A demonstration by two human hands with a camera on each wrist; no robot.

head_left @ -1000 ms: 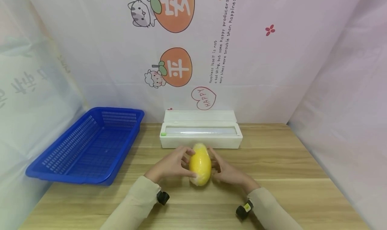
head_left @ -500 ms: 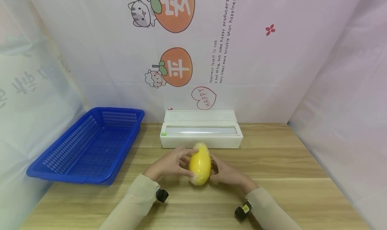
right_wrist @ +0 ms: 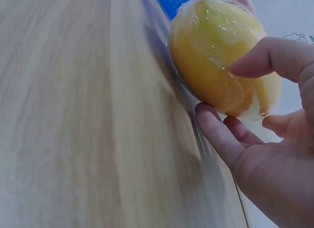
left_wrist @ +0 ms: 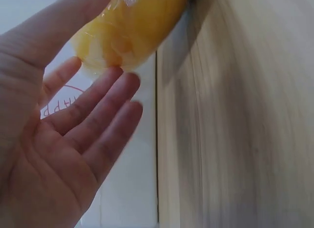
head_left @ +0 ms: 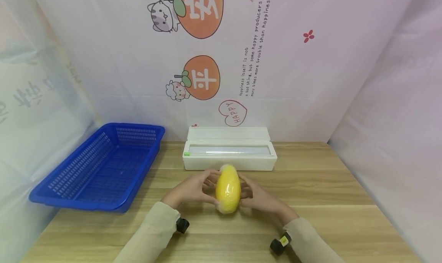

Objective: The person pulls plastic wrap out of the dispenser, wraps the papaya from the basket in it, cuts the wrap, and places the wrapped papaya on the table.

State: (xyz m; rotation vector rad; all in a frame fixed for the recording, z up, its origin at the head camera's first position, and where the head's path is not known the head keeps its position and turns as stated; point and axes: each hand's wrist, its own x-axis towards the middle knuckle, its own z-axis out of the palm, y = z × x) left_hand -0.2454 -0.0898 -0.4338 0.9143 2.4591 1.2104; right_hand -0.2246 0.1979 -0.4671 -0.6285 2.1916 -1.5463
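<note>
A yellow oval mango (head_left: 228, 190) wrapped in clear cling film is between the two hands, just in front of a white box. The left hand (head_left: 193, 187) holds its left side, thumb near the lower end and index finger near the upper end. In the left wrist view, the other fingers (left_wrist: 105, 120) are gently bent, tips beside the wrapped fruit. From the right, the right hand (head_left: 260, 197) grips it, and in the right wrist view its thumb presses the film while fingertips (right_wrist: 208, 115) support the underside. Wrinkled film bunches at the mango's ends.
Behind the mango stands the white cling film box (head_left: 229, 162), lid raised, with a roll of film inside. A blue plastic basket (head_left: 138, 178) sits at the left. White printed sheets surround the wooden table (head_left: 321, 217) on three sides.
The mango has turned slightly between the hands. The left fingers have slid off its upper face to its left side, and the right hand has come in closer against it.
</note>
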